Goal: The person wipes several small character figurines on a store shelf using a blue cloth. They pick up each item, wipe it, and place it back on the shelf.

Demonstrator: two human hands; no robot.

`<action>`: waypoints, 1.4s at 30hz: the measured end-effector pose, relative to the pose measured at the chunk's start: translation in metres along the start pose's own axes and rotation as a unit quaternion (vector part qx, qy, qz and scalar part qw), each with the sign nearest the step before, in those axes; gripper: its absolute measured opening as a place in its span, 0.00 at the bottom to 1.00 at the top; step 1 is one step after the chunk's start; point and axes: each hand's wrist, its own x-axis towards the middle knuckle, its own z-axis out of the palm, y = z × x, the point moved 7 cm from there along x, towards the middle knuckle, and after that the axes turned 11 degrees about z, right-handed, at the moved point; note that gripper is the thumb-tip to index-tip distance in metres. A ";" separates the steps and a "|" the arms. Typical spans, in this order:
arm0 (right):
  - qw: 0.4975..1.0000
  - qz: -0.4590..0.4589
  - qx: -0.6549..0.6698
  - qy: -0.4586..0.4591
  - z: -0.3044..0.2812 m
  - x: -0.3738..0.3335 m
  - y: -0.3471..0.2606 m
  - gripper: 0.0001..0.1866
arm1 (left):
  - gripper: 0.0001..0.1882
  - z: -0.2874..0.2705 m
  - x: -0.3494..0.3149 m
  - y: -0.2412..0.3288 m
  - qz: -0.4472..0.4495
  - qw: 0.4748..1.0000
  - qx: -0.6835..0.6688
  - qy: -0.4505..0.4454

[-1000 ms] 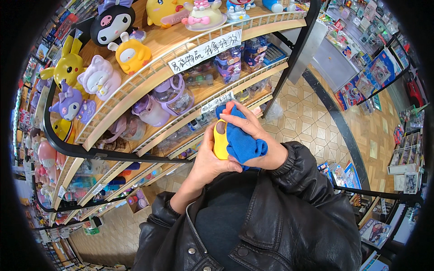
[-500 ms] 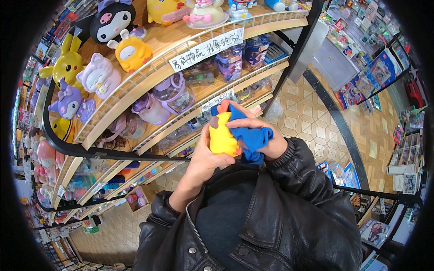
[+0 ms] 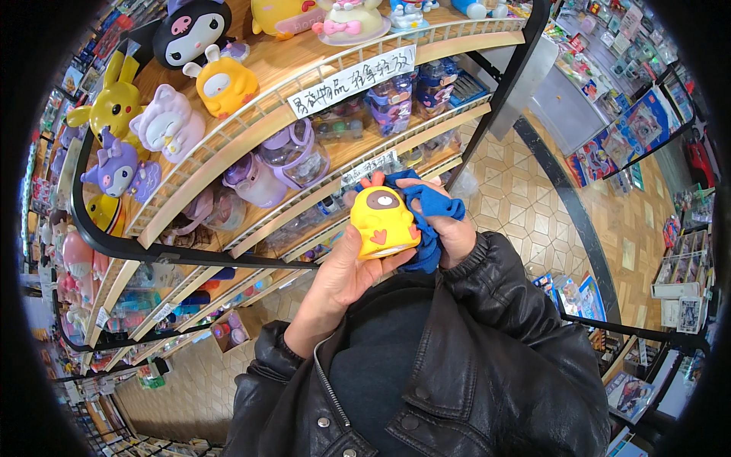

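A small yellow figurine [image 3: 384, 225] with a brown face patch, one white eye and red feet is tilted in front of my chest. My left hand [image 3: 341, 268] grips it from below and the left, thumb along its side. A blue cloth [image 3: 435, 207] is bunched in my right hand [image 3: 455, 233], which presses it behind and beside the figurine's right side. Part of the cloth hangs below that hand. The cloth hides some of my right fingers.
Ahead and left stands a curved shelf unit with a low rail [image 3: 457, 43]. On its top sit several vinyl figures, among them a black-hooded one [image 3: 192, 34] and an orange one [image 3: 221, 82]. Purple bottles [image 3: 293, 154] fill the tier below. A tiled floor [image 3: 499, 194] lies to the right.
The figurine has been turned so its face and feet now show. My right hand and the cloth have moved from its front to its right side and back.
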 end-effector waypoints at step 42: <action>0.999 0.010 0.010 -0.029 0.011 0.002 0.010 0.39 | 0.39 -0.011 -0.002 -0.008 -0.088 0.928 -0.314 0.179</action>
